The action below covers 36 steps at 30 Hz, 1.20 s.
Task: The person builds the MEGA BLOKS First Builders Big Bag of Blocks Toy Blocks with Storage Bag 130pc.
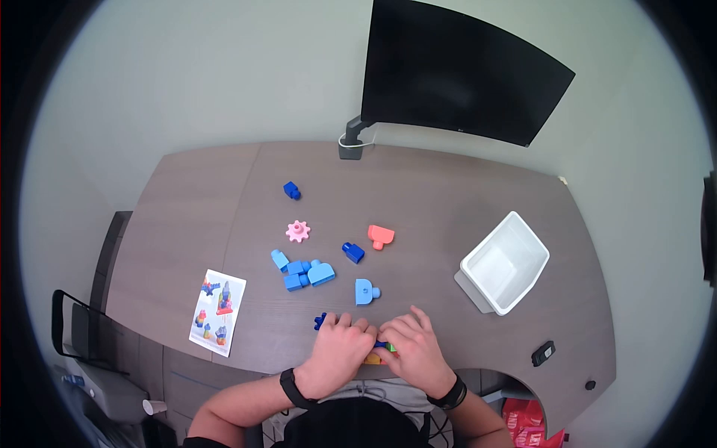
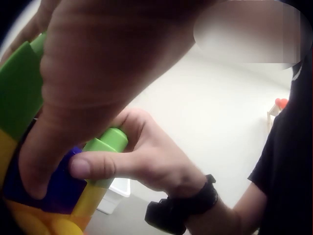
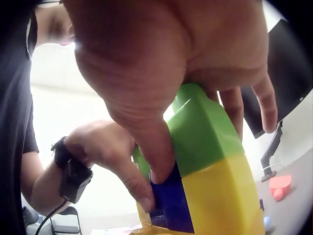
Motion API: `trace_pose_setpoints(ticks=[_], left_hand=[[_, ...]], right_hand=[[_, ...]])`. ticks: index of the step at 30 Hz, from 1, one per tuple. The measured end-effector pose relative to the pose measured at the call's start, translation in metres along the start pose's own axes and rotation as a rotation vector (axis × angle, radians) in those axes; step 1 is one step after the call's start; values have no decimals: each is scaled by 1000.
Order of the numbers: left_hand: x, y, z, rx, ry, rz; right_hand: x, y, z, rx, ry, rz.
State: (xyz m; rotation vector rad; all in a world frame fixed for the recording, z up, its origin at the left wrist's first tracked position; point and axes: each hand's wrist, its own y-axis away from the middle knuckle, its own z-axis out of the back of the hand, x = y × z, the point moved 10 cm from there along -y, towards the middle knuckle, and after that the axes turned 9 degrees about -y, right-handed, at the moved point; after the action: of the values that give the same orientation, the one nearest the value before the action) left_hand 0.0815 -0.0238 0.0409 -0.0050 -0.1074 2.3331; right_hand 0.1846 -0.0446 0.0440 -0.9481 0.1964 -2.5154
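Lower centre, my left grip (image 1: 341,353) and right grip (image 1: 414,354) clasp the block stack (image 3: 201,181); I'd press evenly, keeping layers square.

Black curved monitor (image 1: 470,71), screen dark, on dark grey metal-look arm (image 1: 352,138) at far edge of grey-brown wood-look counter (image 1: 433,194). White rectangular plastic bin (image 1: 472,291) right of centre. White printed paper sheet (image 1: 203,336) lies left. Small black oblong device (image 1: 544,353), small round black knob (image 1: 590,385) near right edge. Red bag with white lettering (image 1: 523,424) below, right.
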Motion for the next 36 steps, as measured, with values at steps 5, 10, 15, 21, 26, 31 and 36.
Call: trace_pose_setpoints(ticks=[5, 10, 15, 21, 26, 31, 36], left_hand=[[-7, -6, -9, 30, -26, -36], [-5, -7, -11, 48, 17, -45], [0, -3, 15, -76, 86, -33], [125, -50, 33, -8, 688, 189], [198, -133, -65, -150, 372, 107], [171, -158, -134, 37, 244, 103], [146, -153, -98, 65, 268, -4]], right_hand=[[0, -6, -3, 73, -8, -18], [3, -4, 1, 35, -34, -3], [4, -3, 3, 100, -8, -45], [34, -20, 91, -114, -252, -11], [-7, -34, 98, -170, -257, -77], [-53, -31, 74, -151, -280, -167], [-77, -51, 69, -221, 27, -129]])
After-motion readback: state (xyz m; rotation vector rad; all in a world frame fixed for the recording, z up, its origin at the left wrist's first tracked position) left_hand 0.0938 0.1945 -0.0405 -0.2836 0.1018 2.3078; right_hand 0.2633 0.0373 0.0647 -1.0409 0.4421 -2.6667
